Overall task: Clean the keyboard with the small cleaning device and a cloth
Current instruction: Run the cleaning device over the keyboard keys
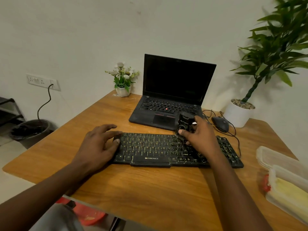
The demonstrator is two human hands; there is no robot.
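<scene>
Two hands meet the Zebronics keyboard (150,148): the right hand (199,136) curls round the small black cleaning device (184,122) at its right-centre keys, and the left hand (98,142) rests open-fingered on its left end. A laptop (166,90) stands behind it.

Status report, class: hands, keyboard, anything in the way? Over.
Left hand rests on left end of keyboard. Right hand grips cleaning device over right-hand keys. Laptop close behind.

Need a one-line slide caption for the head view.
Right hand grips the small cleaning device at the far edge of the black keyboard; left hand rests on its left end, laptop behind.
</scene>
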